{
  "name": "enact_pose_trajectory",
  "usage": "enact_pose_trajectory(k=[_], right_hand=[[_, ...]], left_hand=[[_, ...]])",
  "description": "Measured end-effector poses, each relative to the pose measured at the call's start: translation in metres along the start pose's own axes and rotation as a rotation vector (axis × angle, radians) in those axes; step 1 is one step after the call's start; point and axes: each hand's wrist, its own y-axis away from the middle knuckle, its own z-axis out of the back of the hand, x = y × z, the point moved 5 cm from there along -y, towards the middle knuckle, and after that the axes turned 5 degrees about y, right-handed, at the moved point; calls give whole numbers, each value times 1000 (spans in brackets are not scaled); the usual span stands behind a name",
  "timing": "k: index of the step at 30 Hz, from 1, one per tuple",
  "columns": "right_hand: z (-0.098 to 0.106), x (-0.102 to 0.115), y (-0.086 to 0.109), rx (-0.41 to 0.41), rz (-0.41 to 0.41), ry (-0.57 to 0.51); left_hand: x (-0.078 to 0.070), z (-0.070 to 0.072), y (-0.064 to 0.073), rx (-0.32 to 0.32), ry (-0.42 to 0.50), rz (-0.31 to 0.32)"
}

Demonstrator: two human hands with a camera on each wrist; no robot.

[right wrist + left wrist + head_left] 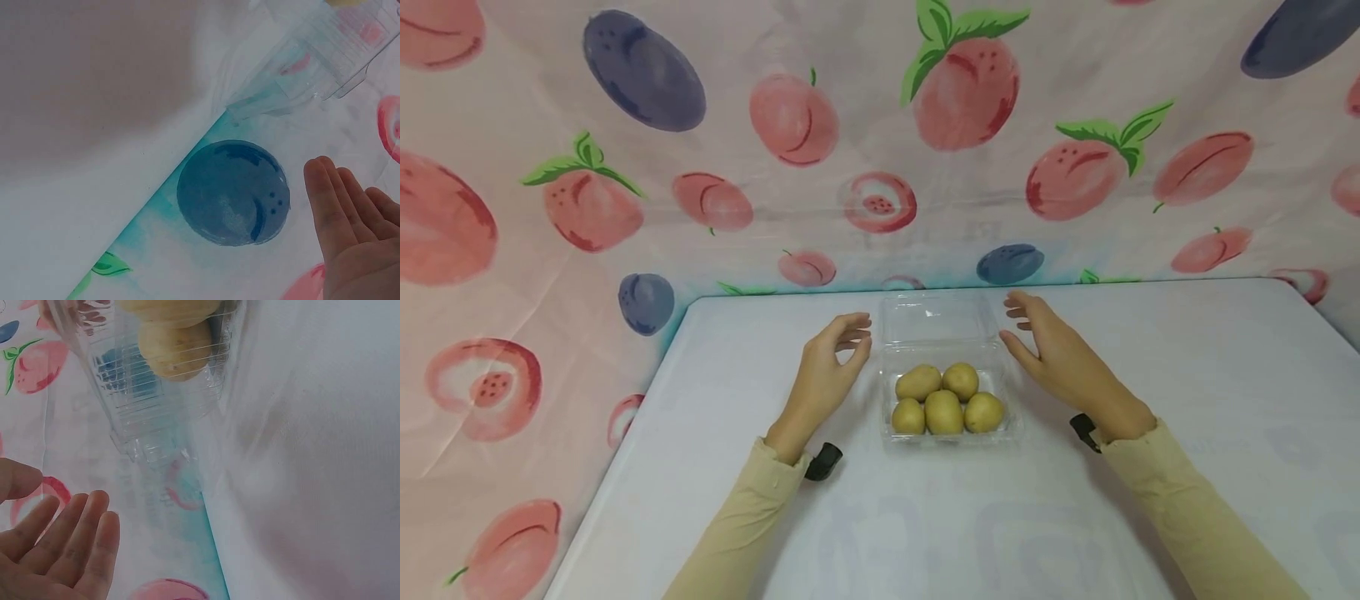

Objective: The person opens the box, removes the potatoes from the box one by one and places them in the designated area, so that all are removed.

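A clear plastic clamshell box [887, 433] lies on the white table with its lid [936, 321] folded back toward the wall. Several yellow-brown potatoes [943, 412] sit in its base in two rows. My left hand [832, 364] is held just left of the box, fingers loosely bent and pointing at the lid. On the other side, my right hand [1060, 358] hovers near the lid's right edge with its thumb apart from the fingers. Neither hand holds anything. In the left wrist view, potatoes [176, 350] show through the ribbed box wall.
The white table [1217, 358] extends to both sides of the box. Behind it hangs a pink cloth [880, 125] printed with fruit, close beyond the lid. Each wrist wears a black strap mount [824, 462] at the sleeve's cuff.
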Motion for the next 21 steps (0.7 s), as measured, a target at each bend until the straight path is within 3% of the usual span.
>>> enact_pose_trajectory(k=[14,21], right_hand=[[2,14,8,17,83,53],[0,22,14,47,97,68]], left_hand=[[-2,4,11,33,19,17],[-3,5,21,70,26,62]])
